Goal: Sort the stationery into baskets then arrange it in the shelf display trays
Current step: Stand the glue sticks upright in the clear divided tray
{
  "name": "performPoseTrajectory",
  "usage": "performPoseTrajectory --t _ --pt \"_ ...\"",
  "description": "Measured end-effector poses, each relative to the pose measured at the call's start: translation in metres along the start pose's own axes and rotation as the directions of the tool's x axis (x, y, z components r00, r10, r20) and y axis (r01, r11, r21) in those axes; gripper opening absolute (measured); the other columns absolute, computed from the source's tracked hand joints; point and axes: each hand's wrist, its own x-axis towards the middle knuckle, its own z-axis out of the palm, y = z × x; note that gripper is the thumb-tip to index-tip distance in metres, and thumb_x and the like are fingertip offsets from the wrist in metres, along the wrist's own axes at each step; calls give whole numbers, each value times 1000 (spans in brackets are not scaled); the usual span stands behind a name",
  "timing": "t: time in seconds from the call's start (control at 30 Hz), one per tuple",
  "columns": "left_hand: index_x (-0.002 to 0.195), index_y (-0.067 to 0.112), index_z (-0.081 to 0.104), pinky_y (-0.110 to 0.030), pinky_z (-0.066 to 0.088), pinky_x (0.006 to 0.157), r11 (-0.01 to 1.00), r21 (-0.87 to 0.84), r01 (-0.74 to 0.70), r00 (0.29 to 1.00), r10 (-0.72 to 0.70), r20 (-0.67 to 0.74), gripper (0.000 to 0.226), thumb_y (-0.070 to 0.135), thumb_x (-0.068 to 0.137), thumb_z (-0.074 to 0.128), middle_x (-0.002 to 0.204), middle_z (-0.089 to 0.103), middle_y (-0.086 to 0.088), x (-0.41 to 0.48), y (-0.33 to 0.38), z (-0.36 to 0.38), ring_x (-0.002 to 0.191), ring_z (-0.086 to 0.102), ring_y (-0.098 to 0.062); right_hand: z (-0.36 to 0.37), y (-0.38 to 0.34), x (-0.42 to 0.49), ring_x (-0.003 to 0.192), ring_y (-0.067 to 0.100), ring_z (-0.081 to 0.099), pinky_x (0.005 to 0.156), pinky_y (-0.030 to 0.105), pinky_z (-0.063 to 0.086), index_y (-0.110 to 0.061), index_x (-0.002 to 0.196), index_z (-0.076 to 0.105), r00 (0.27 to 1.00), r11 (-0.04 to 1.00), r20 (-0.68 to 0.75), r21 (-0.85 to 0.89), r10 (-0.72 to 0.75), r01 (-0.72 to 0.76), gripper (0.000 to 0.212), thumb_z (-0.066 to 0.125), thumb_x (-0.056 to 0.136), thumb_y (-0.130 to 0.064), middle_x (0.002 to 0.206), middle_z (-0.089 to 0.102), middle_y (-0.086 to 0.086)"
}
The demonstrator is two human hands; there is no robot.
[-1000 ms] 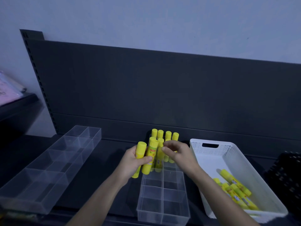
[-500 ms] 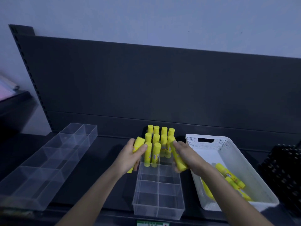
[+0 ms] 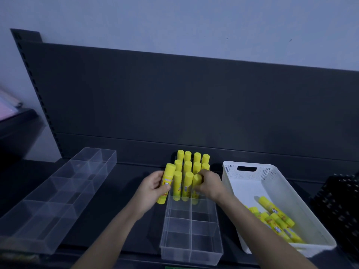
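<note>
Several yellow glue sticks stand upright in the far compartments of a clear divided tray on the dark shelf. My left hand grips one more glue stick just left of the tray. My right hand holds a glue stick upright at the front right of the standing group. More glue sticks lie loose in a white perforated basket on the right.
A second, longer clear divided tray lies at the left of the shelf. A black basket sits at the far right edge. The dark shelf back panel rises right behind the trays.
My right hand took a glue stick from beside the basket and set it upright in the front row of the tray. My left hand kept its stick beside the tray.
</note>
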Motion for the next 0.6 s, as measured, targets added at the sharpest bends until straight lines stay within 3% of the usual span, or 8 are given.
performPoseTrajectory --t 0.2,0.4,0.5,0.6 --pt "97 25 61 -14 51 66 1000 -1 -23 999 23 -35 33 -4 83 62 83 65 4 3 -2 -1 73 63 2 5 9 -3 76 19 52 54 21 35 -9 92 60 999 999 -28 5 -32 32 15 65 80 -17 88 59 6" --pt "92 26 63 -15 50 77 999 35 -19 998 21 -64 33 -3 78 68 86 69 3 5 -2 3 83 64 -6 4 13 -9 82 19 58 64 21 42 -6 106 60 999 998 -22 49 -35 36 29 67 81 -19 102 66 10" --pt "85 22 64 -9 50 72 998 48 -26 996 30 -83 28 -4 75 70 81 69 6 5 0 7 77 64 -3 -8 14 -16 97 23 63 83 28 49 -6 119 57 996 987 -85 160 -8 21 43 70 79 -16 108 67 11" --pt "82 21 65 -8 49 73 997 66 -51 996 55 -69 26 -2 73 73 78 69 8 8 1 17 75 65 0 -26 6 -32 86 17 61 79 27 47 -8 98 68 984 906 -173 408 -47 115 18 69 82 -15 93 68 7"
